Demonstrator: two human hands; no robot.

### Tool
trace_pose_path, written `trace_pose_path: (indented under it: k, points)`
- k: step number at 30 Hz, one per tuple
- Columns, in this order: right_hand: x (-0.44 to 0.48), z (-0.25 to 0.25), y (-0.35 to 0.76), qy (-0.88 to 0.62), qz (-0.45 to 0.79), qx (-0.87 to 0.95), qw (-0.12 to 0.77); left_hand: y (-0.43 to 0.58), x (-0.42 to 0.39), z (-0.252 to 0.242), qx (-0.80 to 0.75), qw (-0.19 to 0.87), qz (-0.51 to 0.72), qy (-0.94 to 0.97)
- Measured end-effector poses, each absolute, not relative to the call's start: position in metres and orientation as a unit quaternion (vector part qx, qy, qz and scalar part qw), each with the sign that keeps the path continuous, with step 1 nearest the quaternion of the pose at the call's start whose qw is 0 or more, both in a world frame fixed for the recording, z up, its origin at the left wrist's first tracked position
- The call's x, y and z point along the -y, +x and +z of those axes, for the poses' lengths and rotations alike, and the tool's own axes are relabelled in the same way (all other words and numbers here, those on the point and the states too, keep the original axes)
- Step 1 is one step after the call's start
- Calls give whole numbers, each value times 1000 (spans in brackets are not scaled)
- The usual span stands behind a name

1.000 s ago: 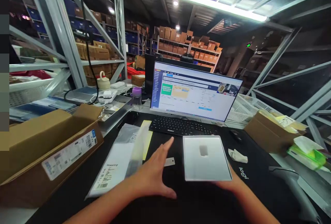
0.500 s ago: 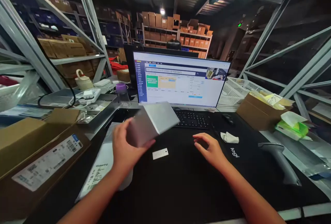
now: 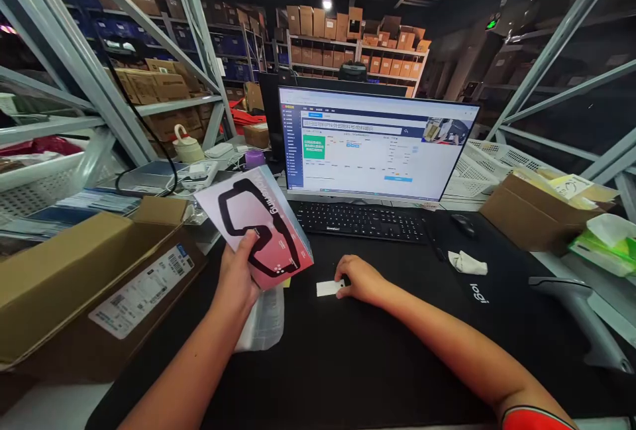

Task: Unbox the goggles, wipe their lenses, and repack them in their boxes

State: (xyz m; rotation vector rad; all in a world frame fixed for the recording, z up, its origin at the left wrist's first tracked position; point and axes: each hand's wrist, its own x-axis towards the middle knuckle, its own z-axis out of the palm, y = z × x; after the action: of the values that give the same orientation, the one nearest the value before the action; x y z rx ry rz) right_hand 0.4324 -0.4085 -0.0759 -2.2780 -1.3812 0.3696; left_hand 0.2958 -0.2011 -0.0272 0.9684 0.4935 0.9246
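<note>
My left hand (image 3: 238,274) grips a product box (image 3: 291,234) with a pink-and-white face, a bold black shape and white lettering. The box is tilted above the mat, its printed face toward me. Under it a clear plastic bag (image 3: 263,324) lies partly hidden by my left hand and the box. To the right, my right hand (image 3: 362,277) is closed at the mat, thumb and fingertips on the right end of a small white tag (image 3: 326,288) with a hole. The tag lies flat on the black mat (image 3: 348,364).
On the left stands an opened carton (image 3: 144,291) with a shipping label. A monitor (image 3: 358,165) and keyboard (image 3: 358,221) stand behind. To the right are a mouse (image 3: 463,224), crumpled white tissue (image 3: 467,263), a barcode scanner (image 3: 581,317), a brown box (image 3: 527,215) and a tissue pack (image 3: 601,251).
My left hand has turned the box so its printed face shows. My right hand has moved left and down onto the tag. The camera view has shifted left.
</note>
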Motion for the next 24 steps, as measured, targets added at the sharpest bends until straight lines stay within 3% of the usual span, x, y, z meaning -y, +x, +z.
trace_pose_path:
  k: [6,11,21,24]
  points:
    - [413,-70,425,-833,138,494,209,291,204,-30,-209,748,405,482]
    - [435,-63,420,-884,70,423,185,291,206,-35,-200,720,387,540]
    - [571,-39,477,-973,-90,175,118,290,213,-29,-267,633,349,638]
    - [601,-47,476,-984,-112,103,88,290,222,-27,-306,683,288,598]
